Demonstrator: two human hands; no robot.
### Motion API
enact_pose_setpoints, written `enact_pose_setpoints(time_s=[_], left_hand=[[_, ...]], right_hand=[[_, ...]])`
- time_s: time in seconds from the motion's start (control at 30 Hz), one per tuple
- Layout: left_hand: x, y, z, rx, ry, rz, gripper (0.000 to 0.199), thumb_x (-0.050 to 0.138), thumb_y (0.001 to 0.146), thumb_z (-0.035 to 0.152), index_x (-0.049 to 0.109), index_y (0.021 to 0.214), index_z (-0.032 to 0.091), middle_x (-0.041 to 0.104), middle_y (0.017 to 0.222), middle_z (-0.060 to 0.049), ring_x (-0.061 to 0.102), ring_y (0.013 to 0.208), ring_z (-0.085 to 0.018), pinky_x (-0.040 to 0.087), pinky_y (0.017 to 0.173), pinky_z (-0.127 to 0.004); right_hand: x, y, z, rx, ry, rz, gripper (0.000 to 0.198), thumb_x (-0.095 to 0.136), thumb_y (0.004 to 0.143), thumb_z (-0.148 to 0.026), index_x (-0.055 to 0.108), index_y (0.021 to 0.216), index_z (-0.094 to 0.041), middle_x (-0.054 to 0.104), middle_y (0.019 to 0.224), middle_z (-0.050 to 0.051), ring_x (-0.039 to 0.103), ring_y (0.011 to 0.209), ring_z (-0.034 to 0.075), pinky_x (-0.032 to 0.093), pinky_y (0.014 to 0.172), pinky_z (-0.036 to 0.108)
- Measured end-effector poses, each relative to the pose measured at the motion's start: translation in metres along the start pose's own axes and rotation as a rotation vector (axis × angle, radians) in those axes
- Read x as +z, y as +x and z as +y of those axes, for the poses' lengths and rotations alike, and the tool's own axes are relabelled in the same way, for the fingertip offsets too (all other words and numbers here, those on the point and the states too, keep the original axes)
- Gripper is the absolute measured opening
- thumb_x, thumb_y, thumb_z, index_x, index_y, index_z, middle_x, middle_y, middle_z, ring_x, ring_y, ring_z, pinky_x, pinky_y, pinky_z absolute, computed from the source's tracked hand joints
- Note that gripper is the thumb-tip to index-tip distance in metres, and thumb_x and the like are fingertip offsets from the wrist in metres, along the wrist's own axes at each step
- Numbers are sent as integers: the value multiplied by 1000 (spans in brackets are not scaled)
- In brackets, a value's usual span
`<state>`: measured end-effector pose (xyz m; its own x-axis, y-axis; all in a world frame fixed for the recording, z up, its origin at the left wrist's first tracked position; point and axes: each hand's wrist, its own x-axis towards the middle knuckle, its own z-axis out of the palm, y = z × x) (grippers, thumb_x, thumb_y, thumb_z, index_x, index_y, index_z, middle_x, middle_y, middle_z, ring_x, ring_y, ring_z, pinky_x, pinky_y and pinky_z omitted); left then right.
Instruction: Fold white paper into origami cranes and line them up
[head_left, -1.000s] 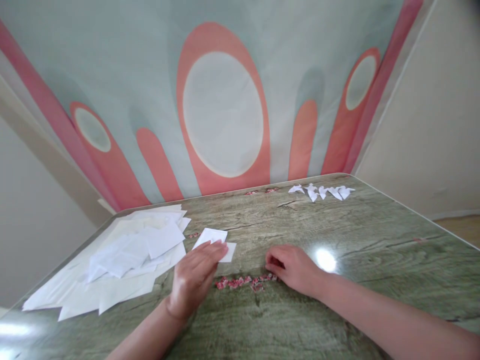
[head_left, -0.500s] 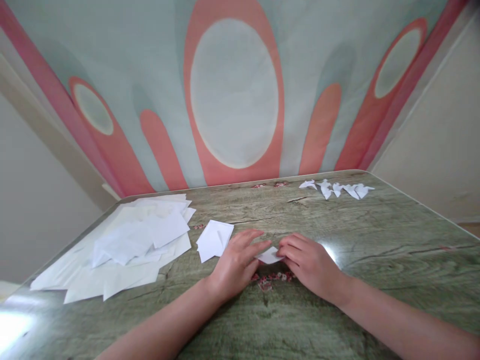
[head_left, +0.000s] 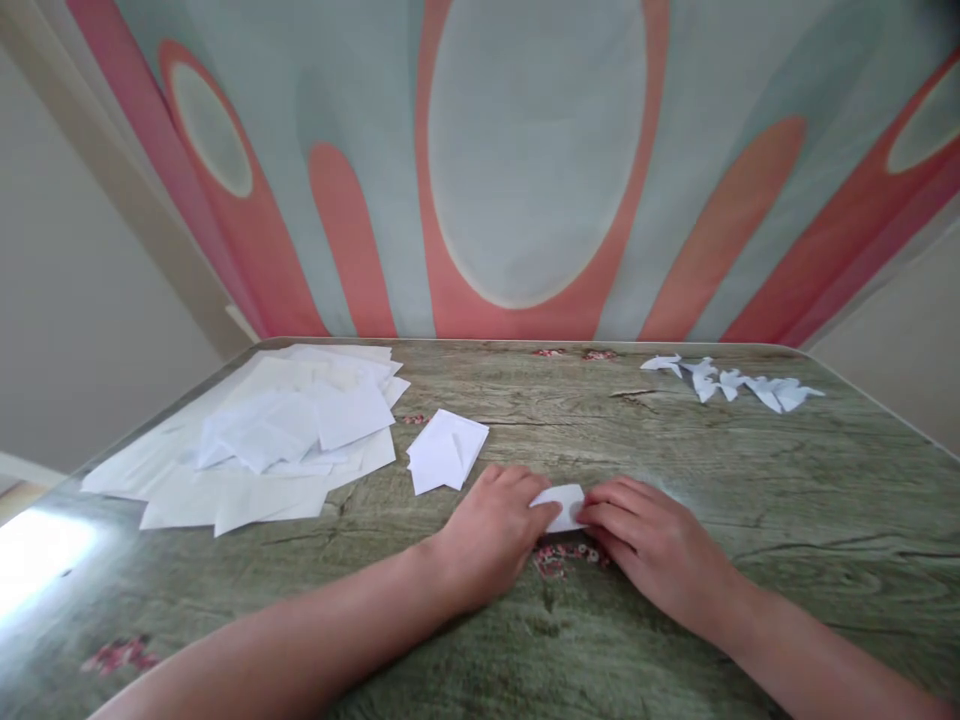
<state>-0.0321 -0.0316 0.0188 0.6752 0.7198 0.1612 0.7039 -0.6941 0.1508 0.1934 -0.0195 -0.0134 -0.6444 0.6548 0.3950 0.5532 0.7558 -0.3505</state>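
A small folded piece of white paper (head_left: 564,506) is held between my two hands, just above the wood-patterned table (head_left: 465,640). My left hand (head_left: 499,530) is closed on its left end, with the thumb lying across the paper's face. At the right end, the fingers of my right hand (head_left: 649,535) pinch the paper's edge. Parts of both ends are covered by my fingers. Left of my hands lies a small stack of white paper squares (head_left: 442,455), with a pointed corner folded on top.
A large spread pile of white paper sheets (head_left: 270,500) covers the table's left side. Several folded paper figures (head_left: 731,385) stand in a row at the back right. A patterned backdrop (head_left: 532,150) rises behind the table's far edge.
The view has shifted, so things on the table sit differently in it. My left fingers, earlier stretched out, have closed on the paper. The paper now shows a broader, more rectangular face.
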Motion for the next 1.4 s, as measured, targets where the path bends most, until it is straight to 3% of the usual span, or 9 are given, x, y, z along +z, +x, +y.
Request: enact_pose_setpoints(time_s=[0.13,0.37,0.57,0.73,0.83,0.93,1.13,1.27,1.4], left_hand=[[3,-2,8,52,-44,-11,16,51,86,19,66,92,18,66,95,-9,59,91,-22,43,83,-37],[3,0,5,62,-28,39,18,49,88,18,66,83,17,67,94,-7,59,92,-21,42,84,-37],[-7,-25,30,51,-94,-45,15,52,87,18,64,78,18,65,84,-5,56,88,-20,40,84,-37],[5,-39,42,-252,-343,112,8,64,82,22,65,74,20,64,88,-3,55,90,-19,38,83,-36],[9,-39,43,-389,-411,120,13,75,71,21,63,70,20,62,90,-1,53,91,-19,36,83,-35],[6,-37,43,-420,-408,103,18,78,68,20,59,68,18,61,88,1,53,90,-18,35,81,-34],[7,-6,12,-298,-309,57,15,72,75,26,61,69,19,63,80,0,54,87,-18,35,78,-31],[15,24,-18,-301,-262,98,12,71,74,25,63,70,18,64,76,-1,56,82,-18,38,74,-29],[21,28,-26,-330,-291,149,12,71,75,28,63,70,19,64,77,-1,56,83,-18,38,74,-28]], right_hand=[[-1,-3,-5,-17,-48,-43,18,51,89,-13,67,92,-20,64,92,6,56,85,21,47,76,39],[-4,0,-12,-6,-65,-25,22,49,91,-15,68,79,-18,64,85,6,56,79,19,45,72,36],[-15,-23,-43,22,-19,-96,26,50,91,-18,67,72,-20,62,72,2,57,71,16,45,69,33],[-4,-42,-54,196,127,56,21,51,92,-21,68,79,-21,63,76,3,58,73,16,45,66,30],[2,-44,-51,299,192,25,20,54,91,-24,66,74,-21,62,75,2,57,73,16,44,67,31],[3,-43,-48,332,176,-6,19,54,90,-25,65,75,-22,62,76,1,57,76,17,42,70,32],[-8,-17,-18,318,95,-106,17,55,90,-29,68,81,-23,62,75,0,57,74,16,40,68,30],[-8,14,14,329,73,-46,15,56,88,-26,67,80,-21,61,75,0,57,73,16,40,66,28],[0,24,25,387,105,-11,18,58,87,-33,66,74,-21,60,71,-1,56,69,16,39,65,28]])
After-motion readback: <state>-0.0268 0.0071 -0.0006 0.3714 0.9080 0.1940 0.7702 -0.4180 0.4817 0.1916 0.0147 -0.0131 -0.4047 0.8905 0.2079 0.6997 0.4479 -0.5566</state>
